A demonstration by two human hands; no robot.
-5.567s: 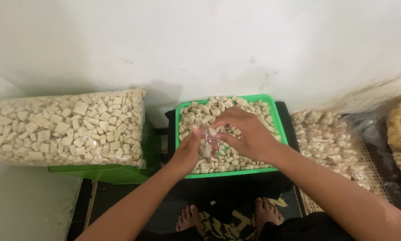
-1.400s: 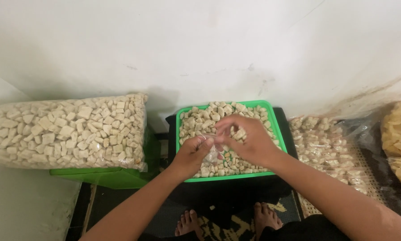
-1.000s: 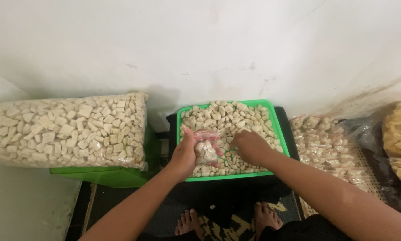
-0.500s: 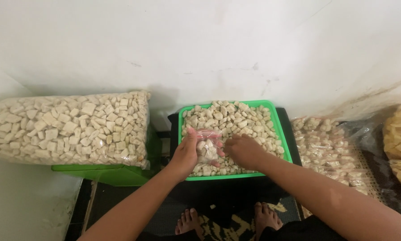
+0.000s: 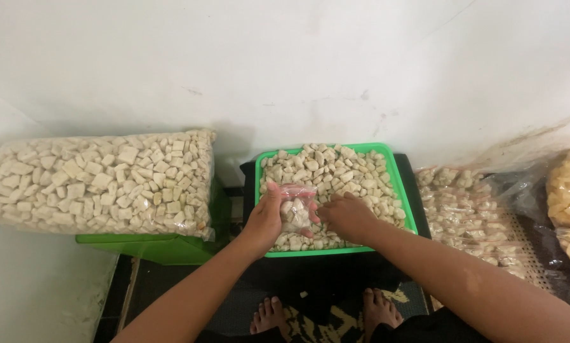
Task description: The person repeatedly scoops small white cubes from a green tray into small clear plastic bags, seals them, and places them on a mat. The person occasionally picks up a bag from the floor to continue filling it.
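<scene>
- The left hand (image 5: 266, 219) is closed around a small clear bag (image 5: 294, 208) partly filled with pale chunks, held over the green tray (image 5: 404, 202).
- The right hand (image 5: 347, 217) digs among the tray's chunks (image 5: 348, 174), fingers curled; whether they pinch anything, I cannot tell.
- A big clear sack (image 5: 100, 181) of the same chunks lies left.
- Filled packets (image 5: 466, 213) lie right.

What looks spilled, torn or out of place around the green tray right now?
Little stands out. The pale pieces stay inside the green tray, and the small clear bag in the left hand looks intact. Only a few scraps lie near the feet.
</scene>
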